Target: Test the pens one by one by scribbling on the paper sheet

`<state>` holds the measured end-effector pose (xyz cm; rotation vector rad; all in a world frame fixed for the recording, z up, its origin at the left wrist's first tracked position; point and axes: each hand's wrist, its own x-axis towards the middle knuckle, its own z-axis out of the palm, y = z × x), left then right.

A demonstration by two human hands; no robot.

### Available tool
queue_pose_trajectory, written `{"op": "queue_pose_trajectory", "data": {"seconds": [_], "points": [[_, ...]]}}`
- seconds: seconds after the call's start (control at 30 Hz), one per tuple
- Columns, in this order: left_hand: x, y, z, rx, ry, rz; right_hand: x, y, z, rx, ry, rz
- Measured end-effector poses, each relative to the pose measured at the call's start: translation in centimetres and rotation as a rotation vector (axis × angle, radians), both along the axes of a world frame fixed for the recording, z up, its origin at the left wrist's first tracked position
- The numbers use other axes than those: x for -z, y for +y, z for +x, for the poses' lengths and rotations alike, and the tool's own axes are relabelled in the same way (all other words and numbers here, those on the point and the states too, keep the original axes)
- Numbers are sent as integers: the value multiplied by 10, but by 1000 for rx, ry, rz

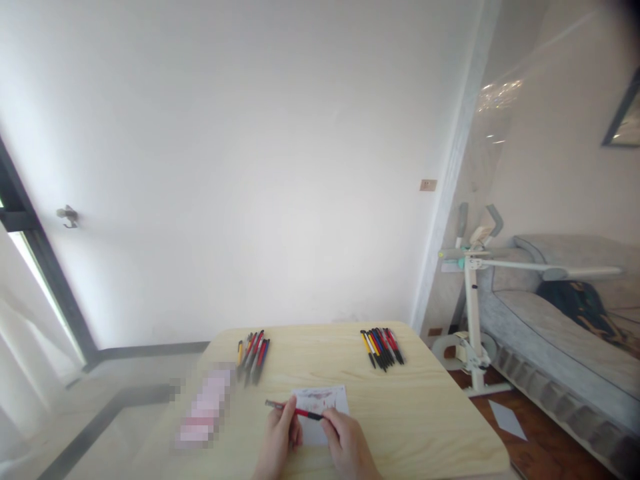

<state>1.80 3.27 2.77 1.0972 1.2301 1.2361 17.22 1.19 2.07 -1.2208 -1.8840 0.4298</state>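
Between my two hands is a red and black pen (304, 413) with a greyish end, held slanting over a sheet of white paper (313, 437) with dark reddish marks. My left hand (283, 427) closes on its barrel, the greyish end sticking out to the left. The black end sits pinched in the fingers of my right hand (345, 437). At the back left of the table lies a loose group of pens (254, 357) in yellow, grey, red and blue. Another row of pens (383, 348), several and mixed in colour, lies at the back right.
The pale wooden table (430, 420) has rounded corners and stands near a white wall (265, 167). A blurred pink item (206, 407) lies at its left edge. To the right are an exercise bike (474, 313) and a grey sofa (540, 327) with a dark bag (575, 303).
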Motion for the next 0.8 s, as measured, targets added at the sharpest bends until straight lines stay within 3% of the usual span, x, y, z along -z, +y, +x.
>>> {"op": "queue_pose_trajectory", "data": {"seconds": [0.13, 0.37, 0.8], "points": [[-3, -2, 0, 2, -12, -7, 6, 1, -1, 25, -23, 16], [-9, -6, 2, -21, 0, 7, -1, 0, 0, -6, 19, -5], [2, 1, 1, -4, -72, -32, -3, 2, 1, -9, 34, -68]]}}
